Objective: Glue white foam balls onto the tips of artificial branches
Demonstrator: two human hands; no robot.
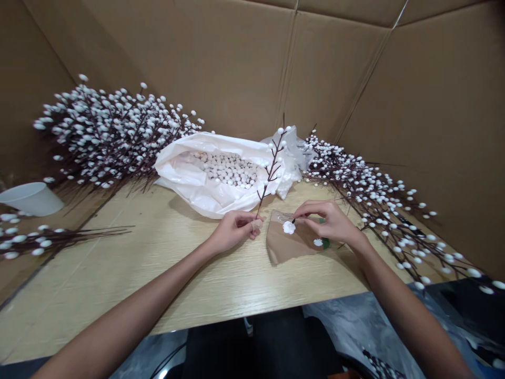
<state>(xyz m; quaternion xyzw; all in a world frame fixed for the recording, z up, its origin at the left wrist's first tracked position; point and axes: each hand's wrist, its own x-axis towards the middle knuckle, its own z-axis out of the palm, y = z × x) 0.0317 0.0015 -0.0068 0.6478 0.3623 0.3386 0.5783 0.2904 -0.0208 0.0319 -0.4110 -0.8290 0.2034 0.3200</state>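
Note:
My left hand (239, 230) is closed on the lower end of a brown artificial berry branch (270, 175), which stands upright with white berries on some of its twigs. To the right lies a brown sheet (284, 251) bearing two white paste-like blobs, a larger blob (289, 227) and a smaller blob (317, 242). My right hand (325, 220) is above this sheet, its fingers pinched around a small dark stick (293, 221) whose tip meets the larger blob. Behind my hands, an open white plastic bag (189, 192) holds many loose white berries (231, 169).
Bunches of white-berried branches lie at the back left (114, 131) and along the right side (355, 179). More berry stems (27, 239) and a white cup (33, 199) are at the left. Cardboard walls (221, 63) enclose the wooden table (189, 289).

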